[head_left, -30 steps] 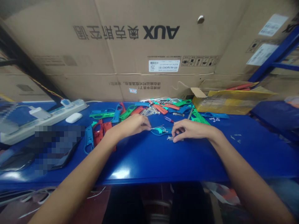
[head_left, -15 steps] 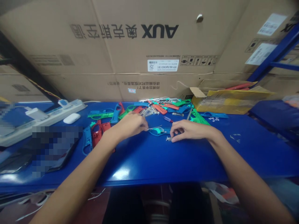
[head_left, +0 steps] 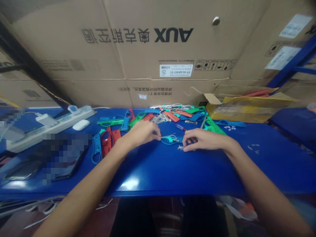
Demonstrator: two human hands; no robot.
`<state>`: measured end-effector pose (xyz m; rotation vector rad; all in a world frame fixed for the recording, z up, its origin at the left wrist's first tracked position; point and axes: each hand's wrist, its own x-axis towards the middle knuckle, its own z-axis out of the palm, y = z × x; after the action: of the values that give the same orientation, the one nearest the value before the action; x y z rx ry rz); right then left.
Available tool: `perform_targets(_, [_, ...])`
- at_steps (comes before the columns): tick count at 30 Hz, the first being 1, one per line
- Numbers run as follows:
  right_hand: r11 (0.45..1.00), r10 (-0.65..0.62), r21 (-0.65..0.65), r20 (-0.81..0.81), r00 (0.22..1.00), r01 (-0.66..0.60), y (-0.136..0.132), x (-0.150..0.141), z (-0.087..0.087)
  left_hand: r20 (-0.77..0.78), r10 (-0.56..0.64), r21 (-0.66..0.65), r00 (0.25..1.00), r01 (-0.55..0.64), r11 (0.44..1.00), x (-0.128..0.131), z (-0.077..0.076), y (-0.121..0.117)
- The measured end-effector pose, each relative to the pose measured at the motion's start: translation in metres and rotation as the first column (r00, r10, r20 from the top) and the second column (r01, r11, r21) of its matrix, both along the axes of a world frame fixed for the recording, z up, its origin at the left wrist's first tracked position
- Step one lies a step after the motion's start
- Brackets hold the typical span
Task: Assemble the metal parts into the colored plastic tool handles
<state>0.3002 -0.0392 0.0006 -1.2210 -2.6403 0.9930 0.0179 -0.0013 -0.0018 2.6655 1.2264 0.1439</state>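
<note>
My left hand (head_left: 146, 133) is closed in a pinch on the near end of a thin metal rod (head_left: 169, 135). Beside the rod lie a small green part (head_left: 171, 141) and thin white wires, over a blue plastic handle shell (head_left: 164, 142) with a loop. My right hand (head_left: 201, 140) is closed, fingertips down, on a small clear part (head_left: 181, 148) with a metallic end. Its palm hides the rest of the blue shell. Just behind the right hand rests a screwdriver (head_left: 181, 127) with a translucent purple handle.
Red, green and blue handle shells (head_left: 106, 141) lie left and behind, near clear parts (head_left: 161, 118). A cardboard box (head_left: 242, 108) stands back right. Small white pieces (head_left: 230, 128) lie right. Left are a power strip (head_left: 59, 126), a white case (head_left: 81, 124) and a dark phone-like slab (head_left: 71, 164).
The whole view has shifted slightly, so everything appears a little further right. Both hands keep nearly the same pose and hold.
</note>
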Motion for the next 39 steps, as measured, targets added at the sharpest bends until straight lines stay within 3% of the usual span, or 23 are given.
perform_targets(10, [1.0,0.015,-0.008,-0.032,0.999,-0.015,0.001,0.001,-0.001,-0.055,0.031,-0.09,0.998,-0.036,0.995,-0.005,0.006,-0.002])
perform_targets(17, [1.0,0.004,-0.019,-0.035,0.999,-0.005,0.001,0.0,-0.001,-0.147,0.007,0.035,0.989,-0.002,0.999,-0.001,0.011,-0.007])
perform_targets(23, [1.0,0.017,0.017,-0.025,1.0,-0.016,0.001,0.0,-0.001,-0.077,-0.075,0.031,0.994,0.078,0.996,-0.005,0.008,-0.004])
perform_targets(31, [0.993,0.076,0.108,-0.265,0.961,-0.049,-0.007,-0.011,0.006,-0.051,-0.039,-0.068,0.998,0.035,0.997,-0.004,0.007,-0.001])
perform_targets(39, [0.996,0.06,0.07,-0.125,0.99,-0.052,-0.006,-0.015,0.002,-0.015,-0.054,-0.107,0.998,0.052,0.993,-0.007,0.004,0.001])
